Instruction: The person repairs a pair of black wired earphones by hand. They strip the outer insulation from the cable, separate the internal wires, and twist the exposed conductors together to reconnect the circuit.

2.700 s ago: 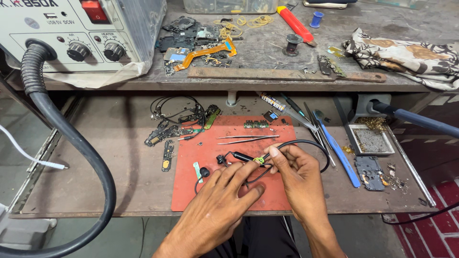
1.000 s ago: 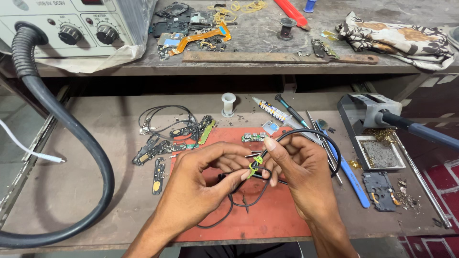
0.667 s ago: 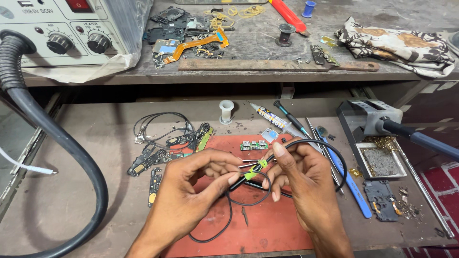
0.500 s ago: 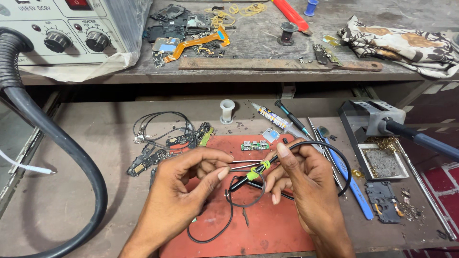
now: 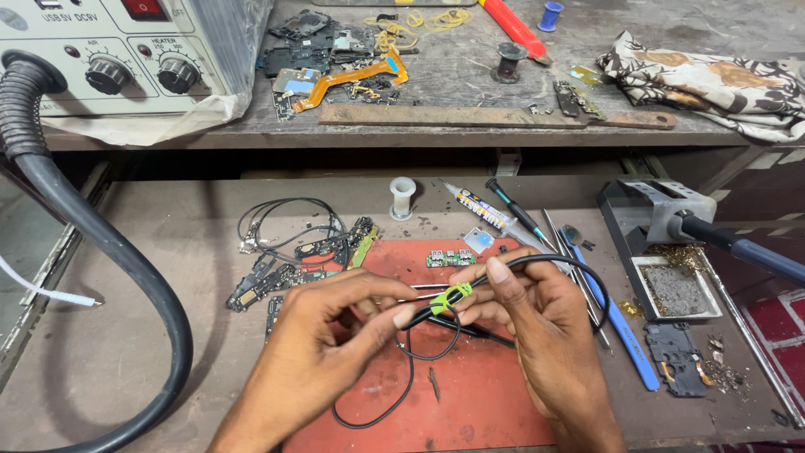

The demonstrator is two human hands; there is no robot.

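**A:** While both hands sit low over the red mat (image 5: pixel 495 394), what's each grip on?

**B:** Left hand (image 5: pixel 323 340): thumb and fingers pinched shut on the black cable (image 5: pixel 537 262), just left of the green band (image 5: pixel 451 297). Right hand (image 5: pixel 537 323): fingers closed on the same cable at the band's right end, index tip on top.

**A:** Cable position?

**B:** Held just above the mat, between the two hands. One end arcs over the right hand; the other loops down onto the mat below the left hand.

**A:** Beyond the hands?

**B:** Small green board (image 5: pixel 449 257) at the mat's far edge. Left of it, a pile of small boards and thin wires (image 5: pixel 293 252). Right of the mat, a blue tool (image 5: pixel 625 335) and tweezers (image 5: pixel 570 260); further right, a soldering iron stand (image 5: pixel 662 243).

**A:** Back of the desk (image 5: pixel 168 252)?

**B:** White spool (image 5: pixel 403 197), then a glue tube (image 5: pixel 482 210). On the upper shelf (image 5: pixel 470 75): heater station (image 5: pixel 109 50) far left with a thick black hose (image 5: pixel 92 243), phone parts (image 5: pixel 335 54), a long rusty file (image 5: pixel 495 116), patterned cloth (image 5: pixel 713 84) far right.
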